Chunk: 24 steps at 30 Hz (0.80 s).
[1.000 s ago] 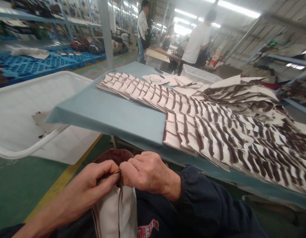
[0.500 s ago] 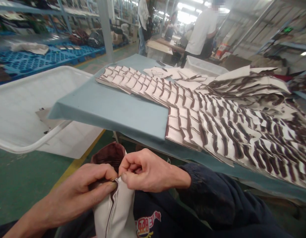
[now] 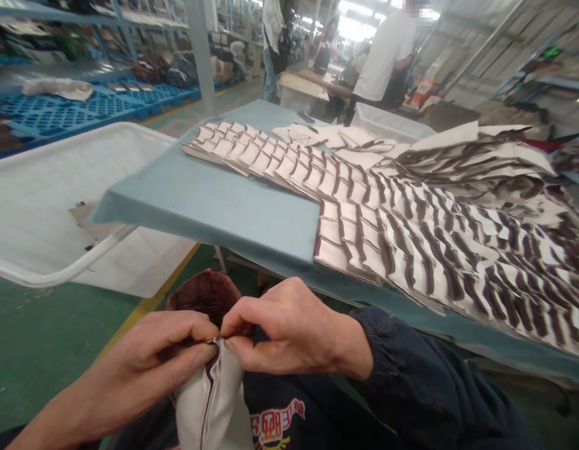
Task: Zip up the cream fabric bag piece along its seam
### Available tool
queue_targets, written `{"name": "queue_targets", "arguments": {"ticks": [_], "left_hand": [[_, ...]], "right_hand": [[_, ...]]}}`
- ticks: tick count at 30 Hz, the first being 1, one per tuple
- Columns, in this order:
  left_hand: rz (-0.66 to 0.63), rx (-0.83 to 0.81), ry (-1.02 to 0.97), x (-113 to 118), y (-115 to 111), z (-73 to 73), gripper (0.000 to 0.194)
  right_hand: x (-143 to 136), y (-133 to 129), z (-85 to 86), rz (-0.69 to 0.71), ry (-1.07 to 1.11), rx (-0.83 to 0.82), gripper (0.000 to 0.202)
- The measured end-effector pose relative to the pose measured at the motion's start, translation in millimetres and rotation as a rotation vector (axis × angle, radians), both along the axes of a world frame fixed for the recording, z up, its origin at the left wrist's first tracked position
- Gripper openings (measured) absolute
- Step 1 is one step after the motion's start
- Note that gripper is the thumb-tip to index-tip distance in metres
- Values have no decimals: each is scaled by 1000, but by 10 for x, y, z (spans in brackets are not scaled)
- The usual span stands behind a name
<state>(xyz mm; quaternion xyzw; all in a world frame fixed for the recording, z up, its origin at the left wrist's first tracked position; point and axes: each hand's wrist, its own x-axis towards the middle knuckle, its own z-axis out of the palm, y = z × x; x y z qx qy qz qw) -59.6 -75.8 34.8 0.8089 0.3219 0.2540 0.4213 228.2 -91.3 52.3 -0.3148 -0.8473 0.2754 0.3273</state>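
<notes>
Low in front of my body, a cream leather-like piece (image 3: 219, 400) with a dark line running down its seam hangs from my fingers. My left hand (image 3: 144, 362) pinches its top edge from the left, thumb and forefinger closed at the seam. From the right, my right hand (image 3: 294, 331) pinches the same edge, its fingertips almost touching those of the left. Behind the fingers, dark brown material (image 3: 205, 294) curves up in an open loop; the hands hide how it joins the cream piece. The fingertips cover what exactly lies between them.
A table with a blue-grey cover (image 3: 214, 206) stands ahead, bearing overlapping rows of cream pieces with brown edges (image 3: 355, 231) and a looser pile (image 3: 486, 150). A white bin (image 3: 50, 275) stands left, blue pallets (image 3: 111, 103) beyond. A person in a white top (image 3: 386, 56) stands farther back.
My right hand has turned slightly and its fingertips have come in closer to my left fingers at the seam. The left hand keeps its pinch. The cream piece has shifted slightly left.
</notes>
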Motion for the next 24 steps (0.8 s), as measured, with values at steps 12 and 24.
{"name": "queue_targets", "arguments": {"ticks": [12,24], "left_hand": [[-118,132,-43,159,72,176,32],[28,70,-56,98,62,-78,38]], "right_hand": [[52,16,121,68,-367,357,24],[-199,51,130,-140,-13,-547,12]]}}
